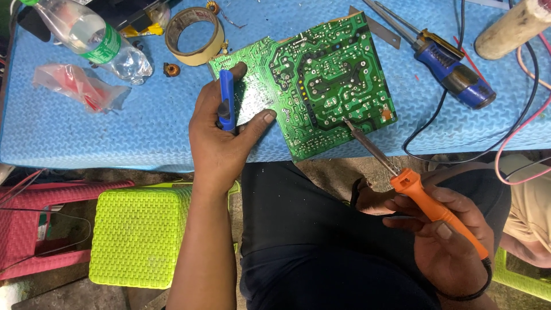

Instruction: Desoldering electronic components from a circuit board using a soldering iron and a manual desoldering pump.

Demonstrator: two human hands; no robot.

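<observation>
Nearest the camera, the right hand (450, 244) is curled around the orange plastic handle of a soldering iron (427, 204), fingers wrapped over the grip and a dark band on the wrist. Its thin metal shaft runs up and left, and the tip touches the near right part of a green printed circuit board (321, 80) that lies solder side up. This board rests tilted on the blue textured foam surface (86, 132), its near corner reaching the surface's near edge. At the board's left side, the left hand (221, 140) is closed on a slim blue plastic tool (227, 99) held upright against the board, with the thumb pressed on the board's near left edge.

Far left on the surface lie a clear plastic bottle with a green label (94, 40) and a crumpled pink plastic bag (80, 86). A roll of tan tape (195, 34) sits just beyond the board's far left corner, with a small copper coil (171, 70) near it. To the far right lies a blue and black handled screwdriver (450, 69), and black and red wires (525, 115) trail over the right edge. Below the surface stand a lime green woven plastic stool (138, 235) and a pink plastic stool (34, 224).
</observation>
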